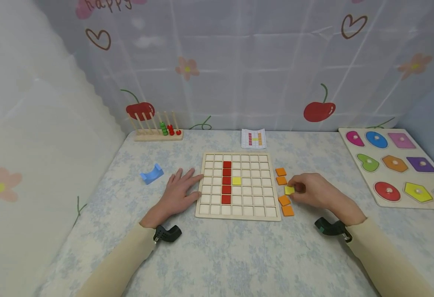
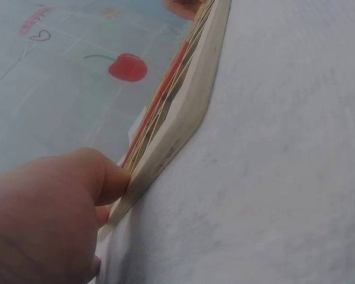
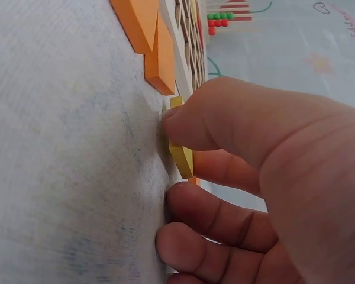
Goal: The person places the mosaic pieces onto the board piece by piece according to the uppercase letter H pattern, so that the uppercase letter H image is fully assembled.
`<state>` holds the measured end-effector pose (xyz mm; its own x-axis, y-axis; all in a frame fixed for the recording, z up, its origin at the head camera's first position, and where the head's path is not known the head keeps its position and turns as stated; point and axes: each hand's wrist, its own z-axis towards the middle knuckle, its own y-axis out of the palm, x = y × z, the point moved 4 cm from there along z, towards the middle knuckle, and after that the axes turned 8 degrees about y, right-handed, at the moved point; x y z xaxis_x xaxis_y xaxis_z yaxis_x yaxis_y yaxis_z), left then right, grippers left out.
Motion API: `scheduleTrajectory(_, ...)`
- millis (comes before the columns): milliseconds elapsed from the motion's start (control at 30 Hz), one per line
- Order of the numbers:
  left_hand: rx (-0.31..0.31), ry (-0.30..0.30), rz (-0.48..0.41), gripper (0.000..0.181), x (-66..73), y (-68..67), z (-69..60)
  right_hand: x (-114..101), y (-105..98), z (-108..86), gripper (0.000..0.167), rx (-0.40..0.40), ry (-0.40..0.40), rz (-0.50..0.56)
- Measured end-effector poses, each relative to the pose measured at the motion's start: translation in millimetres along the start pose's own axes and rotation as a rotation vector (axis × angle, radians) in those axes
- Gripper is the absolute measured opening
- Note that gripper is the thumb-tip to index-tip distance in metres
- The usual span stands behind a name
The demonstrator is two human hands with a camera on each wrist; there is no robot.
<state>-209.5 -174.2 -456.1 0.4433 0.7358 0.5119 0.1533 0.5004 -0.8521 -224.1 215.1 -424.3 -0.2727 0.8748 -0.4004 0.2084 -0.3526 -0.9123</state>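
- While the person's right hand pinches a yellow tile between thumb and finger, its grip is narrow and its other fingers are curled near the tablecloth
- That tile is just off the right side of a wooden grid board, in a rough line with four orange tiles, two beyond it and two nearer the person
- Seen from the right wrist, the pinched piece stands tilted between the fingers; whether its lower edge touches the cloth cannot be told
- Spread wide, the left hand rests at the board's left side, its thumb and forefinger touching the edge
- Five red tiles fill neighbouring squares in the third column from the left
- Directly right of the middle red one, a second yellow tile sits in the centre square
- Beyond the board lies a small printed card showing red, yellow and orange squares on a grid
- To the left are a blue curved holder and, farther back, a wooden bead rack with green and red beads
- At far right lies a shape puzzle with knobbed, coloured pieces
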Motion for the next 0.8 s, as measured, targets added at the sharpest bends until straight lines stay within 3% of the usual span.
scheduleTrajectory(800,-0.007,-0.014,-0.004,0.058,0.8,-0.5,0.1,2.1,-0.8,1.2,0.023,-0.020,0.042,0.025)
